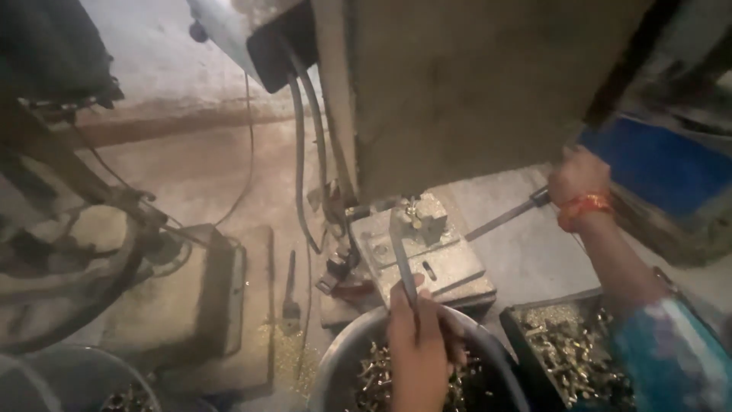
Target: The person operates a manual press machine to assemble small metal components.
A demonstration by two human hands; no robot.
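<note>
Metal rod (404, 267) was pinched in left hand (415, 343) over steel bowl (335, 358), lever (503, 219) was gripped by right hand (576, 177).

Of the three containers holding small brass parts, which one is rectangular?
The dark tray at lower right; the metal bowl and the grey tub are round.

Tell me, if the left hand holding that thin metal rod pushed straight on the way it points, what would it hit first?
Probably the small brass-coloured piece clamped in the grey metal fixture block: the left hand aims its thin metal rod up towards it. Depth is unclear, so the rod may already touch.
</note>
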